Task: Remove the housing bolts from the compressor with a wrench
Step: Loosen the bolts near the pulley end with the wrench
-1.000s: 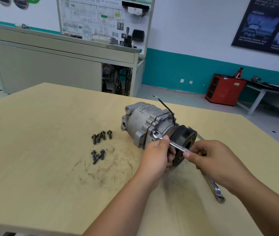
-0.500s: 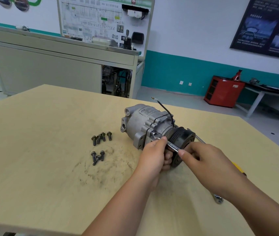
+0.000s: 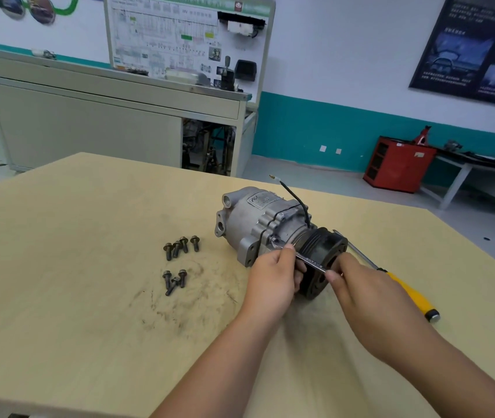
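**Both grips on the wrench at the compressor's flange**

The right grip (image 3: 367, 294) pinched the free end of the wrench (image 3: 309, 260) between thumb and fingertips, just in front of the compressor's black pulley (image 3: 327, 251). I took that far hold to be for leverage. The left grip (image 3: 273, 279) was closed on the same wrench nearer its head, thumb on top and fingers curled beneath. It seemed meant to keep the head seated on a bolt at the flange of the compressor (image 3: 258, 215), though that bolt was hidden under the head.

The wrench slanted from the flange down across the pulley's near side. Both forearms reached in from the near edge, the left wrist fairly straight, the right one bent inward with knuckles up.

The compressor lay on its side on the surface (image 3: 74, 251), pulley end to the right, with a black wire (image 3: 297, 200) rising from its top. To its left, apart from it, the loose bolts (image 3: 181, 245) lay in two small clusters, probably set aside to stay together. To its right lay a yellow-handled screwdriver (image 3: 406, 292), its shaft running behind the pulley.
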Motion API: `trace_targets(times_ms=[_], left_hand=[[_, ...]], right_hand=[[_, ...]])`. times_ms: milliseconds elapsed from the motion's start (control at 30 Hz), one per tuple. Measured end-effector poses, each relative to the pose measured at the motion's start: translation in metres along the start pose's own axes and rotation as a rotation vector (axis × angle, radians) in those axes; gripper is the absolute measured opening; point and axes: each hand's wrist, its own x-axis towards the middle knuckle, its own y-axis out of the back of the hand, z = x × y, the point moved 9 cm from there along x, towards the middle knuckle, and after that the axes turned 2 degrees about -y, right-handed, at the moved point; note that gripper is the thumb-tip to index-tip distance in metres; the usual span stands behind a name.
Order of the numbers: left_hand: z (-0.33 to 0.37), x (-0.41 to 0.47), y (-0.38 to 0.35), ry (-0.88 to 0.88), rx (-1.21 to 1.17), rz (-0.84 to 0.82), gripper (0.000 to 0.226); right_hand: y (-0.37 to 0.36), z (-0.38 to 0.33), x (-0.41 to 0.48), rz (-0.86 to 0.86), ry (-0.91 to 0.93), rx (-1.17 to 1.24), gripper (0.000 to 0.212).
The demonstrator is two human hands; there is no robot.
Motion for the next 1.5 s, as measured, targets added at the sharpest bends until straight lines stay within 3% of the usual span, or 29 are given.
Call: trace_targets(times_ms=[200,400,600,700,867,1000,1167,1400,1500], left_hand=[[-0.003,-0.001,-0.002,0.051,-0.038,-0.039,0.045],[-0.001,0.001,-0.004,0.036,-0.03,-0.048,0.045],[-0.009,0.0,-0.007,0.111,-0.214,-0.072,0.038],[-0.009,-0.001,-0.003,0.101,-0.146,-0.047,0.04],[0.003,0.001,0.006,-0.074,0.268,0.048,0.059],[-0.002,0.002,0.002,0.001,0.191,0.006,0.052],[-0.001,0.0,0.001,-0.024,0.195,0.016,0.053],[-0.008,-0.002,-0.004,0.064,-0.039,-0.039,0.051],[-0.008,-0.002,-0.005,0.063,-0.051,-0.053,0.05]], right_hand=[[0.017,0.001,0.007,0.063,-0.041,-0.038,0.019],[0.02,-0.019,0.004,0.072,0.058,-0.334,0.024],[0.006,-0.01,-0.003,-0.063,-0.066,0.166,0.014],[-0.011,-0.011,-0.006,-0.216,-0.114,0.309,0.017],[-0.013,-0.015,-0.006,-0.093,0.001,-0.021,0.015],[-0.013,-0.011,-0.007,-0.009,0.038,-0.108,0.016],[-0.01,0.002,-0.005,0.032,-0.055,0.101,0.016],[-0.006,0.02,0.003,0.017,-0.226,0.407,0.017],[-0.005,0.022,0.008,0.017,-0.228,0.412,0.019]])
